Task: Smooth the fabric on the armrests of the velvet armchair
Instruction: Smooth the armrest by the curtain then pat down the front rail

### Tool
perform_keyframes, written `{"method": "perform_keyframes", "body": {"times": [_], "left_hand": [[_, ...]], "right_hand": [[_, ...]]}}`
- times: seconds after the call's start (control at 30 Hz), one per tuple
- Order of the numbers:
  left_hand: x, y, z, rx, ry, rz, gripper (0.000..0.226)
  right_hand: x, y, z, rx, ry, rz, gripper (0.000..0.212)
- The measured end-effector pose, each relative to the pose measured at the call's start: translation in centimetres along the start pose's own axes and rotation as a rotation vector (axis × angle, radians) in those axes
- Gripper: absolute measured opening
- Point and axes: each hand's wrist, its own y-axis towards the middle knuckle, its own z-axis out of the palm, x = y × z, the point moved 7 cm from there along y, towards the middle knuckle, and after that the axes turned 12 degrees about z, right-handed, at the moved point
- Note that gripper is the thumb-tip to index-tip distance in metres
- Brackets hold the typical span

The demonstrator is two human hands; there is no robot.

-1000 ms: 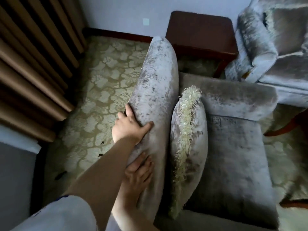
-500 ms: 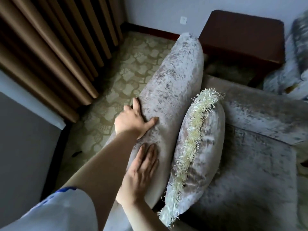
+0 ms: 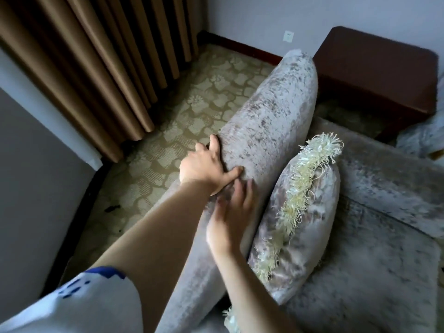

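Velvet, pale grey and mottled, covers the armchair (image 3: 360,272) that fills the lower right of the frame, its seat running to the bottom edge. Brown pleated curtains (image 3: 96,56) hang across the upper left. Beneath them a beige carpet (image 3: 192,111) with a flower pattern spreads through the middle left.

The chair's armrest (image 3: 271,111) is a long rounded bolster. It runs on a slant from the bottom centre to the upper centre, between the carpet and the seat. A dark wooden side table (image 3: 374,68) stands at the upper right, just beyond the armrest's far end.

A velvet cushion (image 3: 312,224) with a cream fringe along its top edge stands on the seat and leans against the armrest's inner side.

Both hands lie on the armrest near its middle, close together, and neither holds anything. The left hand (image 3: 204,169) rests on the side nearer the carpet. Its fingers reach up along that flank and its thumb is spread across the top. The right hand (image 3: 230,217) sits just below it in the frame, blurred, with straight fingers laid flat on the velvet and pointing towards the left thumb.

A white sleeve (image 3: 84,306) with blue marks shows at the lower left. A small white wall socket (image 3: 289,36) sits at the top centre.
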Motion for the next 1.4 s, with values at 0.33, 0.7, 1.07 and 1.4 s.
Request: {"method": "perform_keyframes", "body": {"times": [0.33,0.7,1.07,1.4], "left_hand": [[0.8,0.7,0.5,-0.064,-0.005,-0.009,0.109],[-1.7,2.9,-0.6,0.03,-0.171,-0.066,0.092],[-5.6,4.9,-1.8,0.073,-0.253,-0.075,0.091],[-5.8,6.1,-1.9,0.091,-0.24,-0.058,0.086]], "right_hand": [[2.7,16.7,0.2,-0.103,-0.06,0.405,0.115],[6.7,19.0,0.5,0.143,-0.331,0.571,0.146],[7.0,22.5,-2.3,0.075,-0.339,0.51,0.13],[6.6,23.4,-1.8,-0.01,-0.369,0.504,0.125]]}}
